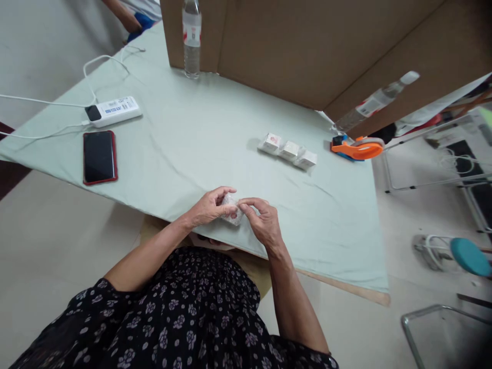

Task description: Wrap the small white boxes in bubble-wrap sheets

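A small clear-wrapped packet (231,211) sits between my two hands at the near edge of the table (200,133). My left hand (209,206) curls around its left side, fingers closed on it. My right hand (262,220) pinches its right end with thumb and forefinger. Farther out on the pale green cloth lie three small white wrapped boxes (288,150) in a row.
An orange and blue tape dispenser (356,148) lies at the right edge. A red-cased phone (99,156) and a white power strip (113,110) lie to the left. Two water bottles (191,38) stand by brown cardboard walls (307,46). A teal stool (467,254) stands on the right.
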`<state>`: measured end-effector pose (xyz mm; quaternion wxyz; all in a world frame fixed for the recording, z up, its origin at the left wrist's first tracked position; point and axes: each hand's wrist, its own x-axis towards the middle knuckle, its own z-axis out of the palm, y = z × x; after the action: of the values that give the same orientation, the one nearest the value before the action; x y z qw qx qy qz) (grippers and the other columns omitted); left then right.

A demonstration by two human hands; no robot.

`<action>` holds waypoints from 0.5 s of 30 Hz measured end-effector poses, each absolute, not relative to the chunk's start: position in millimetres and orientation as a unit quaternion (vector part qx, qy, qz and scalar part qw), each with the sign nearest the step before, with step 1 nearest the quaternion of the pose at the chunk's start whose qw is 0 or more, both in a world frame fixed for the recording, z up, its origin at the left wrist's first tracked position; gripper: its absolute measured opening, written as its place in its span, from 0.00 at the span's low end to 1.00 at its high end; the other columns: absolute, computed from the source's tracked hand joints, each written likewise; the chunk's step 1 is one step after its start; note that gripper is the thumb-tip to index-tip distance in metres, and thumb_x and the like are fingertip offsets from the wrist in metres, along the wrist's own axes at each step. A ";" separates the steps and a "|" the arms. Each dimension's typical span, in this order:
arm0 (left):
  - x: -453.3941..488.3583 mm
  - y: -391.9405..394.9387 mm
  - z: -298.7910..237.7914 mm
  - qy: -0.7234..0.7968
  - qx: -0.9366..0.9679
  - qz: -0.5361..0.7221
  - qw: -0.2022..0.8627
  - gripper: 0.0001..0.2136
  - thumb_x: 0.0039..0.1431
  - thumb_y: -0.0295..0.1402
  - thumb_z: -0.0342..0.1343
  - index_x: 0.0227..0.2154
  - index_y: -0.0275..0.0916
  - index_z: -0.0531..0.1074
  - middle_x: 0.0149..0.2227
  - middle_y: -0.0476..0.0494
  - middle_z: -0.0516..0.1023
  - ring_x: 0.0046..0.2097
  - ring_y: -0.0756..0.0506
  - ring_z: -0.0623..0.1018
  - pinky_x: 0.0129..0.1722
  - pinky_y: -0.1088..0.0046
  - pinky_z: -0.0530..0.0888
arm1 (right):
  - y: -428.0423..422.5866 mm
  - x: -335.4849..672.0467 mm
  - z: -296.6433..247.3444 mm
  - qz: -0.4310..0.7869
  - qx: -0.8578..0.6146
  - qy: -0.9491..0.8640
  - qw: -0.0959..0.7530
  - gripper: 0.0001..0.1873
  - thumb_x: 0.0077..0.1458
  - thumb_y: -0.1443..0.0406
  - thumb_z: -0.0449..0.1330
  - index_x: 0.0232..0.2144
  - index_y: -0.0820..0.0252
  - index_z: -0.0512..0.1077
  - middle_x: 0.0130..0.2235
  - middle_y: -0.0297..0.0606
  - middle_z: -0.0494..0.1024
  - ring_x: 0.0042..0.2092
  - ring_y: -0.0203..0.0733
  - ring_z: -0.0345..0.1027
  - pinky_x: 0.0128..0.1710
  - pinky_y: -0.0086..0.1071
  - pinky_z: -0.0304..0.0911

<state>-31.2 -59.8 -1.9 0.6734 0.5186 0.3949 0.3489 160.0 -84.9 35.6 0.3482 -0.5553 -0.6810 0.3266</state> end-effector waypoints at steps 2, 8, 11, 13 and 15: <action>-29.9 -60.0 -2.5 0.396 0.515 0.356 0.672 0.27 0.54 0.40 0.66 0.55 0.36 0.68 0.35 0.50 0.72 0.35 0.50 0.73 0.36 0.73 0.71 | -83.0 162.3 34.7 0.325 -0.549 -0.689 0.344 0.10 0.60 0.57 0.60 0.32 0.51 0.80 0.38 0.36 0.85 0.43 0.49 0.77 0.54 0.44 0.63; -26.6 -61.5 -10.5 0.388 0.512 0.377 0.667 0.26 0.56 0.44 0.63 0.54 0.37 0.69 0.37 0.49 0.73 0.36 0.50 0.73 0.38 0.74 0.70 | -80.5 166.4 33.3 0.345 -0.528 -0.693 0.350 0.09 0.59 0.57 0.61 0.33 0.49 0.81 0.38 0.36 0.85 0.43 0.49 0.77 0.54 0.45 0.62; -27.2 -63.0 -13.7 0.395 0.525 0.371 0.657 0.25 0.58 0.45 0.62 0.55 0.38 0.69 0.37 0.49 0.74 0.36 0.50 0.73 0.38 0.73 0.70 | -84.2 165.6 32.7 0.338 -0.530 -0.695 0.349 0.09 0.60 0.58 0.61 0.34 0.48 0.82 0.39 0.36 0.85 0.45 0.49 0.77 0.55 0.45 0.62; -28.1 -63.6 -12.9 0.397 0.531 0.371 0.650 0.25 0.59 0.45 0.61 0.55 0.39 0.69 0.37 0.49 0.74 0.36 0.50 0.73 0.38 0.73 0.70 | -86.7 165.2 32.4 0.330 -0.528 -0.701 0.348 0.09 0.61 0.59 0.60 0.36 0.48 0.82 0.40 0.36 0.85 0.46 0.49 0.77 0.56 0.46 0.62; -28.8 -63.9 -10.3 0.399 0.535 0.370 0.646 0.25 0.60 0.46 0.61 0.55 0.38 0.69 0.37 0.48 0.75 0.36 0.50 0.74 0.38 0.73 0.69 | -88.5 165.0 32.2 0.326 -0.522 -0.706 0.351 0.10 0.61 0.60 0.59 0.37 0.48 0.82 0.41 0.35 0.85 0.46 0.48 0.77 0.56 0.46 0.63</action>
<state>-28.8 -63.9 -10.3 0.6461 0.5348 0.3991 0.3704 165.0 -88.5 32.2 0.3506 -0.5216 -0.7061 0.3264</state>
